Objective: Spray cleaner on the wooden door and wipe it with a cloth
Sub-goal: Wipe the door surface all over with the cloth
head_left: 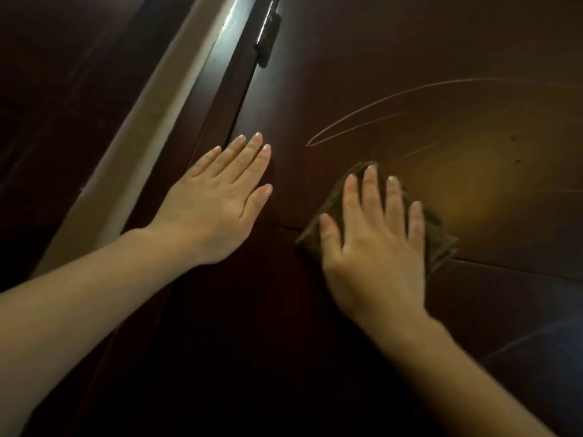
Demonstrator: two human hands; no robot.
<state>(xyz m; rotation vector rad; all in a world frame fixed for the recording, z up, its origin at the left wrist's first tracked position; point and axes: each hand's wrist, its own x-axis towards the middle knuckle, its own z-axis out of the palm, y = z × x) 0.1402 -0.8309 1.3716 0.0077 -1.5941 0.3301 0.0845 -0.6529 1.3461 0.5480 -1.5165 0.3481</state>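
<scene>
Up against the dark brown wooden door (410,74), my right hand (375,247) presses a folded brown cloth (438,238) flat with straight fingers, while my left hand (217,200) rests open near the hinge (267,39). Looks like the wiping step to me. No sprayer in view. Next I'd sweep toward those pale curved streaks (394,105).
</scene>
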